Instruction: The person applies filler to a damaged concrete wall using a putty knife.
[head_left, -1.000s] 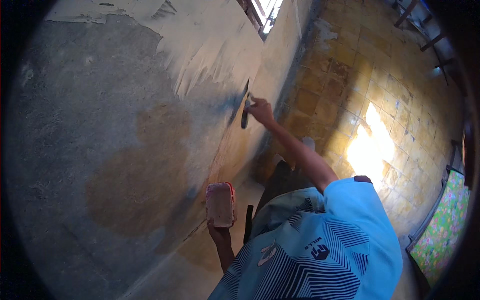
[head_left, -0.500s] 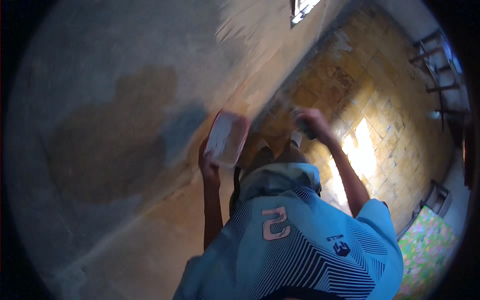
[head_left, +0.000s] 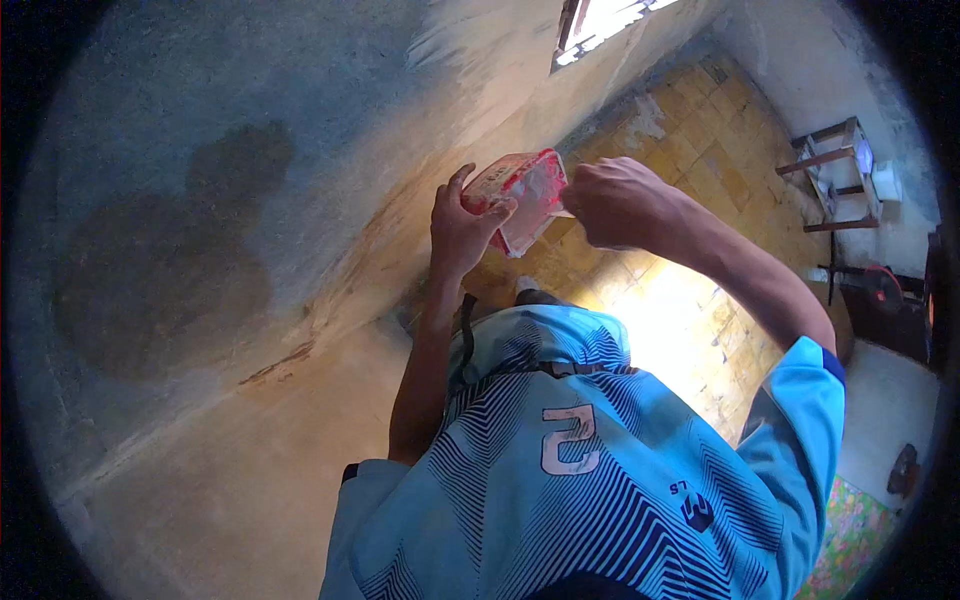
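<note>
A red-and-white plastic tub (head_left: pixel 530 200) with pale paste inside is tipped sideways in front of me. My left hand (head_left: pixel 465 225) grips it from the left, fingers and thumb closed on its side. My right hand (head_left: pixel 625 200) is closed on the putty knife at the tub's right; only a small bit of the blade shows at the tub's rim, the rest is hidden by the hand and tub. The rough plastered wall (head_left: pixel 370 90) runs along my left, with pale smeared paste on its upper part.
A window (head_left: pixel 605 22) sits high in the wall. Yellow floor tiles (head_left: pixel 720 120) run beyond my feet, with a bright sun patch. A wooden rack (head_left: pixel 830 175), a dark piece of furniture (head_left: pixel 900 320) and flowered cloth (head_left: pixel 850 540) are at the right.
My right hand has left the wall with the putty knife and come to the tub's right side. My left hand has raised and tilted the tub. My view has shifted.
</note>
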